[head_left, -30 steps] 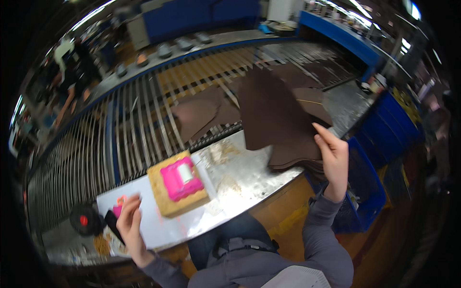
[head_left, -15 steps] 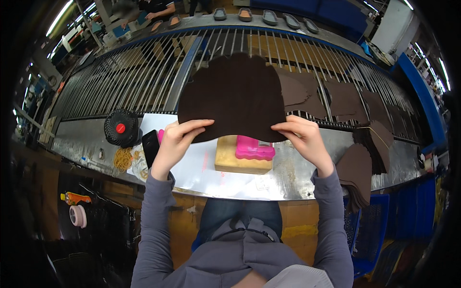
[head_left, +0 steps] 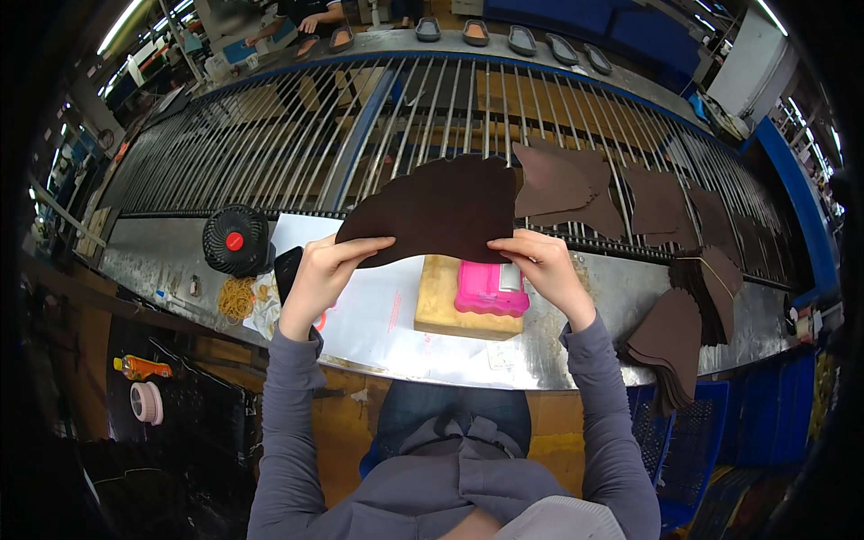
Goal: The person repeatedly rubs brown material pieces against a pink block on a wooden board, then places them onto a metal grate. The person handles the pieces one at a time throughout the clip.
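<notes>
A dark brown cut sheet piece with a scalloped far edge (head_left: 436,211) is held up above the bench, tilted away so that it looks shortened. My left hand (head_left: 319,277) pinches its near left corner between thumb and fingers. At the near right corner, my right hand (head_left: 547,270) has the same kind of pinch. Below the piece stands a yellowish block (head_left: 441,315), with a pink wavy-edged box (head_left: 490,300) on top, partly hidden by the piece. A white sheet (head_left: 364,328) lies under my left hand's side.
Left on the metal bench are a black fan (head_left: 236,238), rubber bands (head_left: 237,297) and a dark phone (head_left: 287,268). Brown pieces (head_left: 562,184) lie on the roller conveyor (head_left: 270,148); stacks of them (head_left: 661,337) sit at right. Across it, a co-worker's hand (head_left: 317,20) shows near small trays (head_left: 522,39).
The brown piece has come down and tipped flatter, its scalloped edge lower. My right hand has moved slightly left, toward my left hand. Both keep their pinch.
</notes>
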The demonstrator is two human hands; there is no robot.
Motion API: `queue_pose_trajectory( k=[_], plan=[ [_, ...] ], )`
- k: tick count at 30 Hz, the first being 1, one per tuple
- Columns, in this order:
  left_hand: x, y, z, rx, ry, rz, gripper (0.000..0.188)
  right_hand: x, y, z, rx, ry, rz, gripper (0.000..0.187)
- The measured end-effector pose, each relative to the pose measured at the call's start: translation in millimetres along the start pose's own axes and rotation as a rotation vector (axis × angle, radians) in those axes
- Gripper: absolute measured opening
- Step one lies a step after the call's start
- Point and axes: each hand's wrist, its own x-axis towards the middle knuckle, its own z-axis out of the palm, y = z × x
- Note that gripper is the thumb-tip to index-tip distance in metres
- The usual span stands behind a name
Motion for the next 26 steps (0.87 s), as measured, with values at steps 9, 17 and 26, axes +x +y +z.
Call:
queue_pose_trajectory(
  k=[9, 17, 26],
  plan=[
    [10.5, 7.3, 15.0, -0.082, -0.048, 0.024, 0.034, -17.0, 3.2, -10.1, -0.021, 0.104, -0.008, 0.025],
    [25.3, -2.2, 65.4, -0.206, -0.157, 0.087, 0.043, -62.3, 13.4, -29.9, -0.121, 0.198, 0.123, 0.022],
    [53.6, 29.6, 100.6, 0.040, -0.366, 0.239, 0.037, -120.4, 40.3, -33.4, -0.149, 0.321, 0.293, 0.017]
  ],
)
